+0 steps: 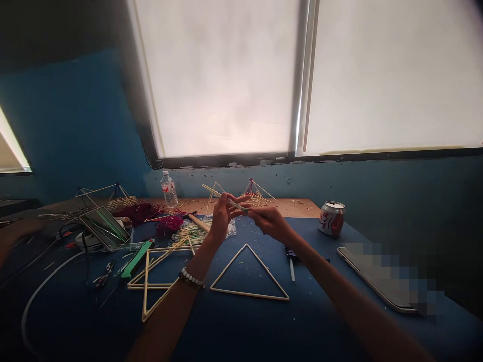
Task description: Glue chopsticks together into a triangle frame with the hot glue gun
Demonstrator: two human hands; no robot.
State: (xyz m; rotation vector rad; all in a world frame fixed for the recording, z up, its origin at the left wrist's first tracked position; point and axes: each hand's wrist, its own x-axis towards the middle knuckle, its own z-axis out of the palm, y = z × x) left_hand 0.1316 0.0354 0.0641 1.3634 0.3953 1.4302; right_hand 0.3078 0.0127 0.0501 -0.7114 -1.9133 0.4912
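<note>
Above the middle of the table, my left hand [222, 216] is closed around a pair of thin wooden chopsticks [211, 190], their bare ends sticking out to the upper left. A pale wrapper [237, 205] with a green patch covers their other end. My right hand [268, 220] pinches the wrapper at that end. Below my hands lies a triangle of joined sticks [247, 292]. More stick triangles [151, 286] overlap beside my left forearm. Wrapped chopsticks with green print [190, 232] lie behind it.
A plastic bottle [169, 190] and a drink can [332, 219] stand toward the back. Stick pyramids [252, 193], purple yarn [168, 224], a propped phone [103, 229], a green cutter [138, 259] and a flat device [372, 279] lie around. Another person's blurred arm [15, 234] reaches in at left.
</note>
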